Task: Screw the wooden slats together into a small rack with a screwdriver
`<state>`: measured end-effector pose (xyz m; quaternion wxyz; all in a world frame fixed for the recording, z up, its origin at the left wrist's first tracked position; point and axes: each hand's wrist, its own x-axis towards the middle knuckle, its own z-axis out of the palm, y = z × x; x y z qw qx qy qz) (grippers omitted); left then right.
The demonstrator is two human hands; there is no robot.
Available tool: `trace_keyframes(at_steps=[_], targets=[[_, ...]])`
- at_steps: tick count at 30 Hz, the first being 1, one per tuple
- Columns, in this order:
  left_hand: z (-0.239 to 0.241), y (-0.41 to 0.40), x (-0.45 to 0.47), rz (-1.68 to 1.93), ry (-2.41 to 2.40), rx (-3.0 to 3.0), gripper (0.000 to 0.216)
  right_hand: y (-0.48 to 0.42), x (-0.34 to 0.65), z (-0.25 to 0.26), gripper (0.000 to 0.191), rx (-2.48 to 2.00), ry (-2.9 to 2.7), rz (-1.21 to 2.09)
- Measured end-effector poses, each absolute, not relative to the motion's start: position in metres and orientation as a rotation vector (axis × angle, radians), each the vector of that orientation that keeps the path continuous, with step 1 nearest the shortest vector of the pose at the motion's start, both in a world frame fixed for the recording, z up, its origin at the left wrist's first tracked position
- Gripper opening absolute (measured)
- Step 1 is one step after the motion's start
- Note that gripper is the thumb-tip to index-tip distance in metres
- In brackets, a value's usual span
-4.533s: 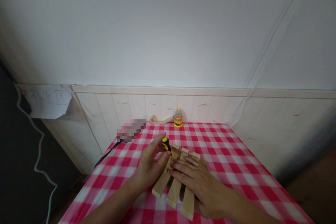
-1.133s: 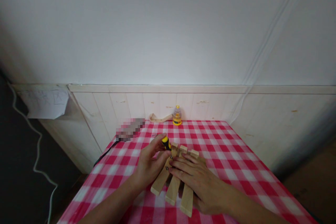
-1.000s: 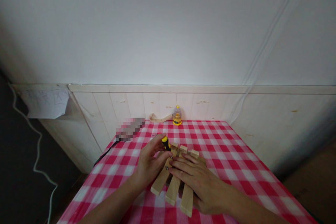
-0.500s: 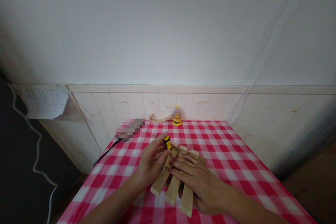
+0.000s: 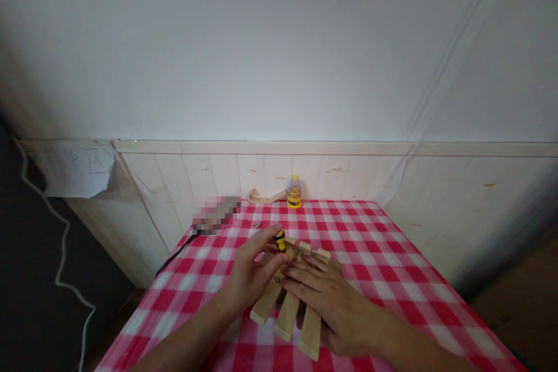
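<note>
My left hand (image 5: 253, 267) is closed around a yellow and black screwdriver (image 5: 279, 239), which stands nearly upright over a slatted wooden piece (image 5: 285, 321). The screwdriver's tip is hidden or too small to make out. Under it, close to my fingertips, small dark metal screws (image 5: 278, 280) show on the left slat. My right hand (image 5: 325, 296) lies flat across the slats with its fingers stretched out, pressing on the wood. Three long slats point toward me, and shorter wooden ends (image 5: 305, 246) stick out at the far side.
A red and white checked cloth (image 5: 366, 244) covers the table. At its far edge stand a yellow-based screwdriver bit holder (image 5: 294, 193) and a bent wooden part (image 5: 265, 196). A blurred-out object (image 5: 218, 215) with a black strap lies far left. Small metal pieces (image 5: 258, 225) lie behind my left hand.
The screwdriver has sunk slightly and turned a little in my left hand, whose fingers have shifted with it. My right hand and the wooden piece have stayed put.
</note>
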<state>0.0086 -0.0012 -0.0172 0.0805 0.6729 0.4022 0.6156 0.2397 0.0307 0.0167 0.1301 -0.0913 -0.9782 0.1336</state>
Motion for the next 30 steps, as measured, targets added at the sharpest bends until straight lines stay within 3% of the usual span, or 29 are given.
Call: trace_keyframes(at_steps=[30], targets=[[-0.0179, -0.0012, 0.0059, 1.704, 1.164, 1.993, 0.046, 0.0299, 0.2390, 0.0202, 0.071, -0.293, -2.873, 0.405]])
